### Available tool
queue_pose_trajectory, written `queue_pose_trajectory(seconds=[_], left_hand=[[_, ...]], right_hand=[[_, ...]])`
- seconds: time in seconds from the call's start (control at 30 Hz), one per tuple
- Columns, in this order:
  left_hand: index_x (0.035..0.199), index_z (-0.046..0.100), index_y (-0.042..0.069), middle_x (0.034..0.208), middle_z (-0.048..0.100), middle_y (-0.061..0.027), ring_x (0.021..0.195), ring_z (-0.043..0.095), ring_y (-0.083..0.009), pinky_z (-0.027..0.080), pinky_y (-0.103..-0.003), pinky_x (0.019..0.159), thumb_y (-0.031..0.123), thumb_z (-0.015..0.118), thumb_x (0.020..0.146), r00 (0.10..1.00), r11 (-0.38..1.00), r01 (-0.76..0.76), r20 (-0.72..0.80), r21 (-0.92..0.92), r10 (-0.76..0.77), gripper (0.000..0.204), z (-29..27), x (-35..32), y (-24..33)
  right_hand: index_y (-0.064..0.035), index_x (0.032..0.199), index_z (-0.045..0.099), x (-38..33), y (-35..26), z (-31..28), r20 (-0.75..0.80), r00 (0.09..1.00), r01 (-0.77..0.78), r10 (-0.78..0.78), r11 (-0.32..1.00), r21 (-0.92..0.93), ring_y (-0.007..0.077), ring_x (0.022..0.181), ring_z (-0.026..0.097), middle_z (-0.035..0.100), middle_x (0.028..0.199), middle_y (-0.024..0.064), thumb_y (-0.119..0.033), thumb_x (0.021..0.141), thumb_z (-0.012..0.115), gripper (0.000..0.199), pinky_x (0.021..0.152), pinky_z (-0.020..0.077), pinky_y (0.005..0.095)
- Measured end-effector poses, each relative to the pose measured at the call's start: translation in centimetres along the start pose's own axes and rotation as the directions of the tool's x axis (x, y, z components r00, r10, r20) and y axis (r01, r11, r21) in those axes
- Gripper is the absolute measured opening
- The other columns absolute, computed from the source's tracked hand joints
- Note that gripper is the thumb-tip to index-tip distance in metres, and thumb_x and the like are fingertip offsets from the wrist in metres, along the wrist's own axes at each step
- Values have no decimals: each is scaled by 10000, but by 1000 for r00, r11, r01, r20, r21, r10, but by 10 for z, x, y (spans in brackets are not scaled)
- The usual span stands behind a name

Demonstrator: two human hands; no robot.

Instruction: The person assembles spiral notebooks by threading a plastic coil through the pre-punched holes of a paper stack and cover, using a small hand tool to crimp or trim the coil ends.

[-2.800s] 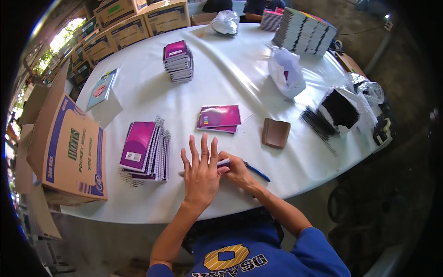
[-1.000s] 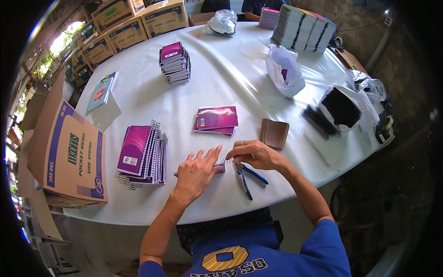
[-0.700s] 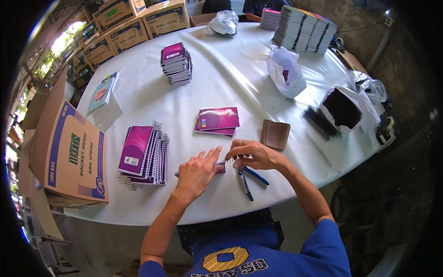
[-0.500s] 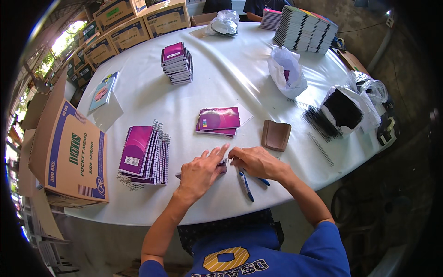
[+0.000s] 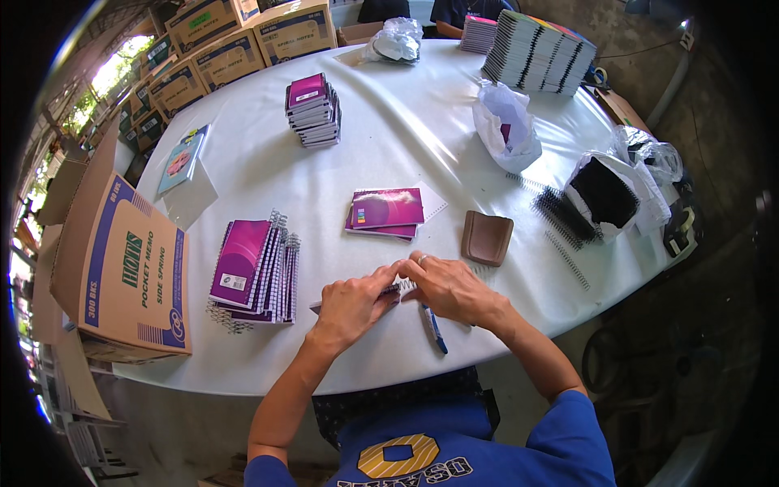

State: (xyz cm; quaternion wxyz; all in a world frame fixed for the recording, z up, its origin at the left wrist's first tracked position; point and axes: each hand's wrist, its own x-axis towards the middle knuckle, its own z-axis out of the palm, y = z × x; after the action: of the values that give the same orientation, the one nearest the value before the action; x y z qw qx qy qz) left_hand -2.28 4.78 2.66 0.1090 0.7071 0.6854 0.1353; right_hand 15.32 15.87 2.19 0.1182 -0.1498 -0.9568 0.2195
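My left hand (image 5: 355,308) is closed around a small notebook, tilted on its edge and mostly hidden by my fingers. From the notebook's end a thin metal spiral coil (image 5: 407,285) sticks out to the right. My right hand (image 5: 450,290) pinches at this coil, its fingertips meeting those of my left hand. Under my right hand lie blue-handled pliers (image 5: 434,330), partly covered. Just beyond my hands sit a few purple notebooks (image 5: 387,208), and a brown, shallow dish-like piece (image 5: 487,238) rests to their right.
Coil-bound purple notebooks (image 5: 242,264) are piled at left beside an open cardboard box (image 5: 134,268). Another notebook stack (image 5: 313,109) stands farther back. Loose black coils (image 5: 560,215) lie at right near a white bag of coils (image 5: 602,195). A tall notebook stack (image 5: 537,53) is at the far right.
My right hand has shifted slightly right and turned over the coil, covering more of the pliers. My left hand keeps its hold on the notebook, nearly in place.
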Motion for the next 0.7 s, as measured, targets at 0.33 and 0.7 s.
queue_pose_trajectory(seconds=[0.33,0.7], left_hand=[[1316,567,321,1207,668,25,835,701,-276,573,-402,757,351,613,912,989,993,-100,119,66,91,408,4,-6,-7],[1439,431,181,1246,647,-64,1135,612,-337,487,-490,953,507,646,819,988,972,-20,-143,233,55,733,7,-18,-10]], right_hand=[[-89,1051,636,-34,73,-53,-219,976,-101,2,892,-441,301,1135,555,566,1231,151,-202,671,841,446,999,419,379],[-20,1166,683,19,66,-46,322,921,-43,-219,764,644,269,1058,628,662,1184,176,-361,819,687,487,933,476,352]])
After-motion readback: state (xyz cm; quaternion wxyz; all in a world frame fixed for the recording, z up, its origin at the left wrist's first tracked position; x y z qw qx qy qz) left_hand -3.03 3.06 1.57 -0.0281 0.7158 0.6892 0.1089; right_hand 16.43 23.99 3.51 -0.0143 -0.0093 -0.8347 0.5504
